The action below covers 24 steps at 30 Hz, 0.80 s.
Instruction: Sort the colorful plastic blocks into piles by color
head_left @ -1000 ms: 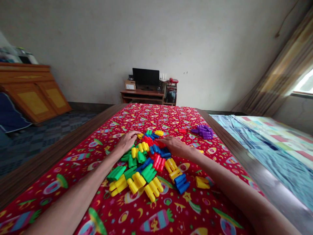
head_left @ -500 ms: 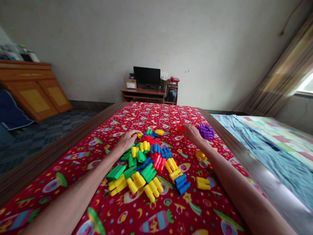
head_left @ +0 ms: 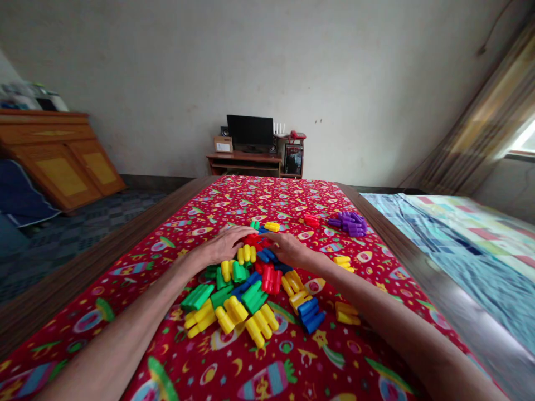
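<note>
Plastic building blocks with rounded tubes lie in a loose pile on the table. My left hand (head_left: 225,245) is over the pile's far left side, fingers stretched towards some red blocks (head_left: 252,240). From the right, my right hand (head_left: 290,249) reaches over blue blocks (head_left: 266,255), its extended fingertips at the same red blocks. The fingers partly hide what they touch. Nearer me are a yellow block (head_left: 262,324), a green block (head_left: 254,298) and another red block (head_left: 271,278). Apart from the pile, one red block (head_left: 311,221) lies left of a purple cluster (head_left: 352,224).
A red patterned cloth (head_left: 209,373) covers the table. Yellow blocks (head_left: 346,313) lie by my right forearm. Beyond the table stands a desk (head_left: 246,158) with a monitor (head_left: 249,131). A bed (head_left: 451,250) is at right, a wooden cabinet (head_left: 58,161) at left.
My right hand has moved left from the separate red block to the pile, leaving that block beside the purple ones. My left hand has shifted right, over the red blocks.
</note>
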Tool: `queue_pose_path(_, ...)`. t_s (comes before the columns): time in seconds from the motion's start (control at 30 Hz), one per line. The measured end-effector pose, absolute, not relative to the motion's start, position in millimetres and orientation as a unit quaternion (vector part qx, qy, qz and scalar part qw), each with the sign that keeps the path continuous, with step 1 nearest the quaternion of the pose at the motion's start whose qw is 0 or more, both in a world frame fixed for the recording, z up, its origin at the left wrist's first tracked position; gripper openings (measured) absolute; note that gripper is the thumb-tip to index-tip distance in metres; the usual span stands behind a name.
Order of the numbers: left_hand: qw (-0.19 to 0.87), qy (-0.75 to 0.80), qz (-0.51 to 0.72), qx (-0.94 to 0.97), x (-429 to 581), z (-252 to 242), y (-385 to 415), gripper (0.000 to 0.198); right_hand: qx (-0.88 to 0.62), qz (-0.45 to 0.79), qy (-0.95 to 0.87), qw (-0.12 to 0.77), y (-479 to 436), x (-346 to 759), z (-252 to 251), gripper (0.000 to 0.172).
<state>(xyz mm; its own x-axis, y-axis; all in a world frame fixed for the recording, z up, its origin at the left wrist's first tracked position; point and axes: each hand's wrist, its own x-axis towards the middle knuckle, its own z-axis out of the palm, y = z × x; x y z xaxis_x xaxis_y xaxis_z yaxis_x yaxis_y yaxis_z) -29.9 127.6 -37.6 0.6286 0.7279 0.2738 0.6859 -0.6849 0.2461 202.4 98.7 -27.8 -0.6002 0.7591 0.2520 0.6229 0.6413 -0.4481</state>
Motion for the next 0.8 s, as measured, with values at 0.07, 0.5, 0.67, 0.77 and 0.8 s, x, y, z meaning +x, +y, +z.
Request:
queue_pose_path(0.07,0.055,0.396,0.185,0.898,-29,-33,127,0.037,-0.430,0.243,-0.838,0.232,101,203,-29,0.046)
queue_pose_path(0.5,0.076,0.491,0.304,0.813,-22,-25,127,0.036,-0.455,0.353,-0.794,0.196,98,211,-10,0.012)
queue_pose_path(0.67,0.060,0.490,0.290,0.820,-16,-19,123,0.033,-0.430,0.360,-0.778,0.285,118,231,-9,0.015)
queue_pose_path(0.77,0.082,0.461,0.309,0.828,-8,-11,116,0.040,-0.410,0.333,-0.789,0.314,122,237,-8,0.020)
queue_pose_path(0.8,0.114,0.448,0.317,0.828,-4,-7,113,0.042,-0.404,0.319,-0.797,0.316,121,236,-7,0.020)
